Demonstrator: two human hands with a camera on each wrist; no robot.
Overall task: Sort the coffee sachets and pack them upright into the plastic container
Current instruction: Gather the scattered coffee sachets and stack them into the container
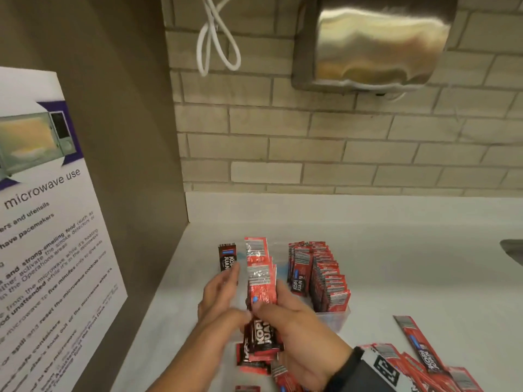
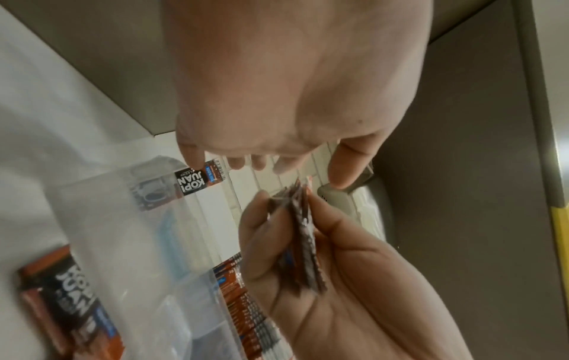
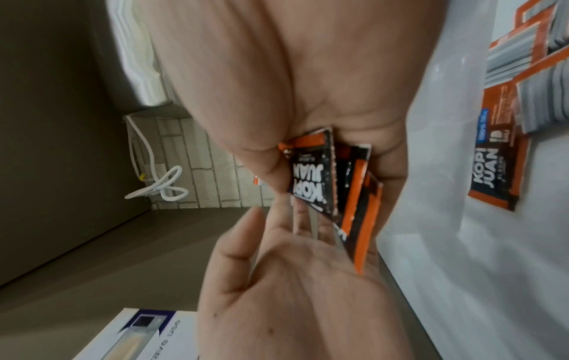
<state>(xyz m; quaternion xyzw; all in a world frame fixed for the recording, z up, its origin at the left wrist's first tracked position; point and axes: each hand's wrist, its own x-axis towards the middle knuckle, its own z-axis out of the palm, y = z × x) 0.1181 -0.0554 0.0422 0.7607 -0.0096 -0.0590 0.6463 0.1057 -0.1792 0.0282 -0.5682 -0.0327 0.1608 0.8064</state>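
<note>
The right hand [image 1: 297, 329] pinches a bundle of sachets [image 1: 261, 292] between thumb and fingers, above the counter [image 1: 396, 278]. The left hand [image 1: 220, 295], at its 9 o'clock, is spread, fingers straight beside the bundle. The container [image 1: 334, 318], at 2 o'clock from the bundle, holds upright sachets. Loose sachets [image 1: 418, 363] lie at 4 o'clock.

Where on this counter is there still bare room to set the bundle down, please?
Bare counter lies right of the plastic container, up to the backsplash and ahead of the loose sachets. A narrower strip runs beside the left cabinet wall. It is crowded around both hands and the near right edge.
</note>
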